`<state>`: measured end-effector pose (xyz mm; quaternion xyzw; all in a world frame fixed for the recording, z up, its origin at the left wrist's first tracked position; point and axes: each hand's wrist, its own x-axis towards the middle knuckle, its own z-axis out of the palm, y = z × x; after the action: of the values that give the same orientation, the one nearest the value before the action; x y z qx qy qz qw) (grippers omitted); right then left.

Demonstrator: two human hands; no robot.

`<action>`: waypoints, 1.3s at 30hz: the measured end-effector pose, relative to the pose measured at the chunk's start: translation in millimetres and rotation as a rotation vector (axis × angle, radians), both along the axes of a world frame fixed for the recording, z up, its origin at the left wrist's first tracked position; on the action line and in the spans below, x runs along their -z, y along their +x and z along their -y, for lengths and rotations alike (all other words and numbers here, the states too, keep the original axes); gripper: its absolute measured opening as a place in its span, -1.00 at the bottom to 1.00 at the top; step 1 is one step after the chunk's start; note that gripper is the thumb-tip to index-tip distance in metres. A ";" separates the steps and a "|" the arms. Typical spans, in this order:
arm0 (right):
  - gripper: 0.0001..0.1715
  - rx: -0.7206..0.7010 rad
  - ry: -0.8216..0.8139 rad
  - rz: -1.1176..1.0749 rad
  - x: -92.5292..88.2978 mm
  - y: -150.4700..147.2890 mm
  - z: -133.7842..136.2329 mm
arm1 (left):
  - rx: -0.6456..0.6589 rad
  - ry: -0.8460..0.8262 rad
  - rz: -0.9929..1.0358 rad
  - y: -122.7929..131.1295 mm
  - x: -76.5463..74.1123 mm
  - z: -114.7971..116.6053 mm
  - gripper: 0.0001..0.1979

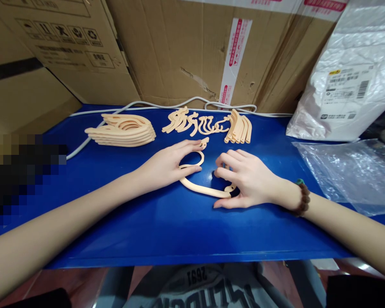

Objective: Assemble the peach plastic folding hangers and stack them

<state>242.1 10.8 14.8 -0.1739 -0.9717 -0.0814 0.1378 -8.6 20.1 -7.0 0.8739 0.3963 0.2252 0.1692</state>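
Near the middle of the blue worktop [147,231] lies a thin curved plastic piece [202,190], likely light, springy and slick, best held at its ends, where the left hand [168,166] pinches its loop and the right hand [248,182] curls over its other tip.

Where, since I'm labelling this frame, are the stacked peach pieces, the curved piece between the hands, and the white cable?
stacked peach pieces [122,130]: head view, middle of the stack.
curved piece [200,189]: head view, its lower arc.
white cable [83,143]: head view, left stretch on the blue surface.
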 end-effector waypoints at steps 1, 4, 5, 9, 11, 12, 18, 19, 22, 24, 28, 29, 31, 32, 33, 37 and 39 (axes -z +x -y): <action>-0.25 0.031 0.044 0.003 0.0 -0.4 1.2 | -0.001 0.001 -0.032 0.1 -1.0 1.0 -0.44; -0.15 0.113 0.117 0.023 0.0 -1.4 4.8 | -0.007 0.002 -0.108 0.0 -3.3 3.2 -0.43; -0.14 0.140 0.117 0.030 0.2 -1.7 5.8 | -0.008 0.003 -0.118 -0.2 -3.7 3.5 -0.44; -0.13 0.198 0.072 0.044 0.9 -2.5 6.3 | -0.006 0.008 -0.145 -1.5 -3.6 3.3 -0.45; -0.14 0.170 0.055 0.040 1.2 -2.7 5.1 | -0.006 0.014 -0.171 -2.2 -3.7 3.2 -0.45; -0.16 0.142 0.046 0.037 1.2 -2.7 4.4 | -0.008 0.016 -0.182 -2.4 -4.0 3.2 -0.46; -0.38 -0.014 -0.053 0.031 0.0 -2.3 2.4 | -0.017 0.012 -0.188 -1.8 -4.2 4.5 -0.45; -0.39 -0.020 -0.069 0.025 -0.2 -2.1 2.3 | -0.024 0.008 -0.183 -1.6 -3.6 4.6 -0.45; -0.39 -0.037 -0.116 -0.013 0.3 -1.4 1.5 | -0.040 0.000 -0.172 -0.7 -1.1 4.9 -0.44; -0.39 -0.052 -0.149 -0.037 1.1 -0.9 0.7 | -0.053 0.000 -0.169 -0.2 0.1 5.2 -0.43; -0.43 -0.088 -0.214 -0.049 1.2 -0.5 0.6 | -0.086 -0.006 -0.153 1.3 -0.7 6.3 -0.41; -0.45 -0.097 -0.228 -0.047 0.8 -0.5 1.0 | -0.091 -0.011 -0.150 1.7 -1.5 6.6 -0.41; -0.52 -0.118 -0.249 -0.043 -0.4 -0.7 2.1 | -0.095 -0.018 -0.149 2.3 -3.1 7.2 -0.41; -0.56 -0.128 -0.252 -0.042 -0.9 -0.8 2.6 | -0.094 -0.016 -0.151 2.5 -3.6 7.3 -0.41; -0.59 -0.136 -0.250 -0.043 -1.3 -0.9 3.0 | -0.092 -0.010 -0.154 2.7 -3.9 7.4 -0.41; -0.62 -0.143 -0.237 -0.034 -1.2 -1.1 3.2 | -0.080 0.000 -0.165 3.2 -2.7 7.2 -0.40; -0.64 -0.137 -0.231 -0.030 -0.7 -1.4 2.9 | -0.081 -0.006 -0.163 3.6 -1.9 7.2 -0.40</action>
<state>240.7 7.9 15.5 -0.1229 -0.9820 0.0434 0.1367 -5.0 12.8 -5.1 0.8720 0.4445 0.1588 0.1295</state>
